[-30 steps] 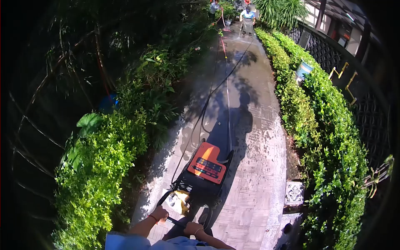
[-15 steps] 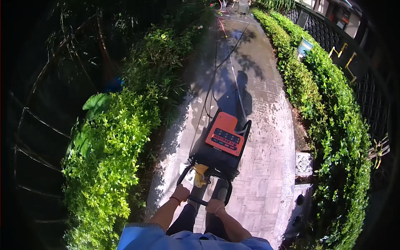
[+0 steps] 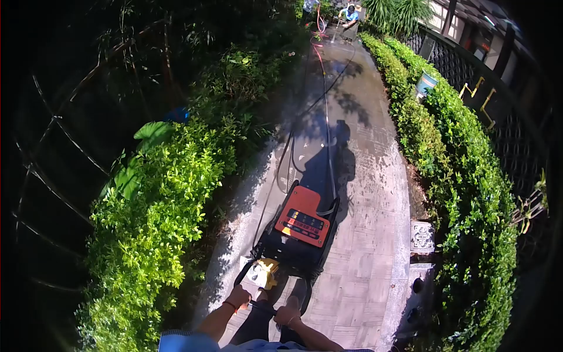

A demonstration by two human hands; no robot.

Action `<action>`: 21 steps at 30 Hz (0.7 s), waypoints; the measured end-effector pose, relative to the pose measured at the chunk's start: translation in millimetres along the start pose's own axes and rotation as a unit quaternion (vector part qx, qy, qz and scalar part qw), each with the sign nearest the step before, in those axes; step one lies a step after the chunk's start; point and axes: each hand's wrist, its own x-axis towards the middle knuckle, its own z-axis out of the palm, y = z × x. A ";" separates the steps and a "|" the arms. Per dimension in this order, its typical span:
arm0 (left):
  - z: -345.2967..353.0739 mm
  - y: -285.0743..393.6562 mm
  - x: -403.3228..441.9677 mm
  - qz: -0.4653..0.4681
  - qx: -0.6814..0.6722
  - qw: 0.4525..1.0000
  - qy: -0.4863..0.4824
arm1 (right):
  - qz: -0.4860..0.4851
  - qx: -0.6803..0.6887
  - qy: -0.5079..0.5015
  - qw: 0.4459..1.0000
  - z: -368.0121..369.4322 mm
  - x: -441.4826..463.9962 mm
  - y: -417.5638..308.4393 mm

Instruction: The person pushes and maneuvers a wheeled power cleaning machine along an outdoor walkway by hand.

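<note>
An orange-and-black pressure washer point(image 3: 300, 220) on a cart stands on the path before me, its panel marked with dark labels. Its black push handle point(image 3: 262, 307) curves back towards my body. My left hand point(image 3: 238, 297) is wrapped round the handle's left side, and my right hand point(image 3: 287, 315) grips it on the right. Something yellow, like a cloth or glove point(image 3: 268, 268), hangs by the left of the handle beside a white item point(image 3: 254, 273). A hose point(image 3: 328, 141) runs from the machine up the path. The wheels are hidden.
The paved path point(image 3: 363, 258) is wet farther ahead, with a dark cable point(image 3: 288, 144) along it. Leafy bushes point(image 3: 146, 234) border the left and a hedge point(image 3: 475, 211) the right. A bucket point(image 3: 426, 84) sits in the hedge. A person point(image 3: 350, 16) in blue is at the far end.
My view has tilted up, so the machine and both hands appear lower and slightly left. The person at the far end now shows more fully. Both hands keep their hold on the handle.
</note>
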 end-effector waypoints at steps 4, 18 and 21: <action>36.8 2.6 -36.9 0.018 -0.022 0.997 0.071 | 0.007 0.027 -0.016 0.999 15.7 -39.0 -33.6; 58.5 21.3 -122.8 0.018 0.005 0.995 0.099 | -0.019 0.019 -0.032 0.999 73.9 -99.0 -92.0; 41.2 20.6 -124.3 0.018 0.007 1.000 0.017 | 0.007 0.040 -0.019 0.999 90.7 -68.1 -76.1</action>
